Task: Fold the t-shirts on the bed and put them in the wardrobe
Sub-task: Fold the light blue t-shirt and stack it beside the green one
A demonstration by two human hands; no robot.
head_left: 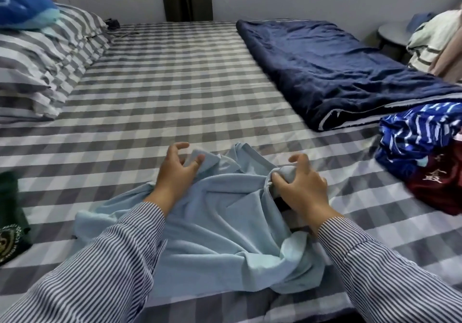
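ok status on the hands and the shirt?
Right hand gripping bunched fabric of light blue t-shirt. Left hand fingers spread, resting on it. Shirt crumpled, unfolded. More shirts piled at right.

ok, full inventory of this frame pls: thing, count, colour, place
light blue t-shirt: 1, crumpled, near edge of bed, under both hands
clothes pile: 1, blue patterned garment over a maroon one, right edge of bed
dark green garment: 1, printed crest, left edge
navy blanket: 1, folded, far right of bed
pillows: striped grey and white, stacked far left; count unclear
blue item: 1, atop the pillows
bed sheet: grey and white check
striped cloth: cream, far right, off the bed
left hand: fingers spread, over the shirt
right hand: pinches a bunch of shirt fabric
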